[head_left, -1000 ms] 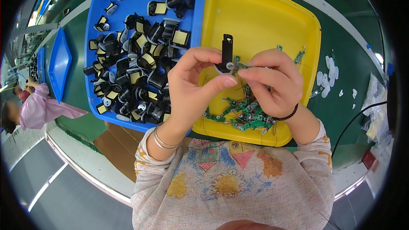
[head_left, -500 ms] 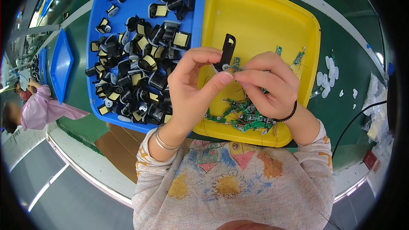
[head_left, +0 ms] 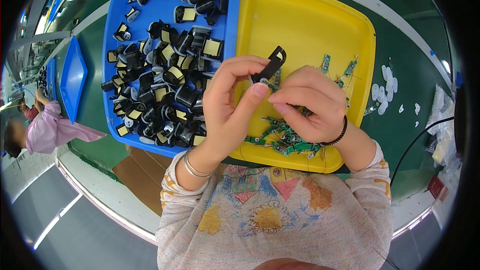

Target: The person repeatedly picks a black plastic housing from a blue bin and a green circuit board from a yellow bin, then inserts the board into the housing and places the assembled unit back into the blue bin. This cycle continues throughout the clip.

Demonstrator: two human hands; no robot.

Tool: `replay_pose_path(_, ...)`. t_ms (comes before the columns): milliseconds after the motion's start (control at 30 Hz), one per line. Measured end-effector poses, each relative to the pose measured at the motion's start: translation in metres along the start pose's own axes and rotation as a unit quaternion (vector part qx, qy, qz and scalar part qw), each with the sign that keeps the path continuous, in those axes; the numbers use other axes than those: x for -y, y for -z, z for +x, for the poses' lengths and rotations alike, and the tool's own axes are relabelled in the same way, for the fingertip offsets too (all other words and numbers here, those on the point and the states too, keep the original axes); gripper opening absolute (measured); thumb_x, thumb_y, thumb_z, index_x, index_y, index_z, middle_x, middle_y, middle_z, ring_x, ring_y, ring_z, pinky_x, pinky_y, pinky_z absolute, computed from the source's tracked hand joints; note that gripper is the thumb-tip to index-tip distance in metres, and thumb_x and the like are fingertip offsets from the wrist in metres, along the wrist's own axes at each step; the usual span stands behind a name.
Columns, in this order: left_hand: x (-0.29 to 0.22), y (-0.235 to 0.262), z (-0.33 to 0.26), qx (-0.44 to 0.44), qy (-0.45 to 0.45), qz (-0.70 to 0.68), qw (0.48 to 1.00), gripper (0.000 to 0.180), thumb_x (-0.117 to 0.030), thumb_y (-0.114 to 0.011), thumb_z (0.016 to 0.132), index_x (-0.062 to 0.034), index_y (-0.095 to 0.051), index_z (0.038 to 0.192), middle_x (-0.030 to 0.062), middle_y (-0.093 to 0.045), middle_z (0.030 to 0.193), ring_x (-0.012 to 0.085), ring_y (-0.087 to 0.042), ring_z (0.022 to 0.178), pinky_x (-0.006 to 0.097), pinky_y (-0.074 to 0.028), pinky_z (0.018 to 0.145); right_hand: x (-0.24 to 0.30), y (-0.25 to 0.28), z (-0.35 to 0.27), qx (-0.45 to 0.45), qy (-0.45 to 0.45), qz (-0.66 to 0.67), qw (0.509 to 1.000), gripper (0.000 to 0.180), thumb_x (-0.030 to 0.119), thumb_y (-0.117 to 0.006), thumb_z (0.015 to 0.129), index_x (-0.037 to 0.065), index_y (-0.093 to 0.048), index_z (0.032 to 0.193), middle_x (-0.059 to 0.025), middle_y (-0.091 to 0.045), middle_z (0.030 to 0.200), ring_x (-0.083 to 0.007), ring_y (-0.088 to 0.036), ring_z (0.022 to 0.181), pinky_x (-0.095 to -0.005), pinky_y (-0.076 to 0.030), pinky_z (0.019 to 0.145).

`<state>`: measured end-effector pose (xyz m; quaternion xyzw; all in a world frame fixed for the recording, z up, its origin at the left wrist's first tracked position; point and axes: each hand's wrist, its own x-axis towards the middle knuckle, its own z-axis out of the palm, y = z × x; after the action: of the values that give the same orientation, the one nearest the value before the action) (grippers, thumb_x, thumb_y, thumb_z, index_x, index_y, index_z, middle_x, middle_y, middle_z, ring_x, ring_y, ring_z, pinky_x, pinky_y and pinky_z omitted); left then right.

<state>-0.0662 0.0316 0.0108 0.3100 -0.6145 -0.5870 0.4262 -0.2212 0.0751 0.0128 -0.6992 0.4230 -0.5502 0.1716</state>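
Note:
My left hand [head_left: 231,97] grips a black plastic housing [head_left: 269,66] between thumb and fingers, above the yellow tray [head_left: 280,0]. The housing is long and tilted, with a small round grey part at its lower end by my thumb. Just right of it is my right hand [head_left: 315,102], its fingers curled and the thumb close under the index finger. Whatever sits between those fingertips, if anything, is too small or hidden to name. Below my right hand lies a pile of small green circuit boards [head_left: 290,140] with thin wires, in the yellow tray.
Left of the yellow tray, a blue tray [head_left: 142,12] holds many black housings [head_left: 175,72] with cream pads. White oval pieces [head_left: 383,94] lie on the green table [head_left: 400,135] at right, near clear plastic bags [head_left: 440,120] and a black cable [head_left: 412,145]. A person in pink [head_left: 55,127] sits far left.
The black housing has tipped to the right in my left hand. My right fingertips have drawn slightly down and away from its lower end.

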Motion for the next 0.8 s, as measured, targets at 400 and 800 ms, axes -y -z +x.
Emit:
replay_pose_path(400, -0.0027, 0.0034, -0.0016, 0.057, -0.014, -0.091, 0.994, 0.018, 0.001, -0.047, 0.083, 0.0046, -0.047, 0.101, 0.0131, -0.049, 0.103, 0.0156, -0.048, 0.094, 0.028, -0.036, 0.087, 0.0015, 0.0010, -0.0029, 0.019, -0.072, 0.064, 0.995, 0.019, 0.000, -0.064, 0.067, 0.004, -0.060, 0.085, -0.0081, -0.058, 0.076, -0.0210, -0.057, 0.064, -0.0260, -0.045, 0.056)
replay_pose_path(800, -0.0056, -0.0014, 0.0013, 0.082, 0.027, -0.090, 0.992, 0.021, -0.004, -0.053, 0.082, 0.0030, -0.050, 0.101, 0.0195, -0.047, 0.118, 0.0212, -0.048, 0.108, 0.032, -0.037, 0.091, -0.0028, 0.0042, -0.0088, -0.033, -0.196, 0.200, 0.959, 0.017, 0.001, -0.060, 0.075, 0.000, -0.053, 0.091, -0.0058, -0.057, 0.084, -0.0126, -0.057, 0.076, -0.0237, -0.046, 0.068)
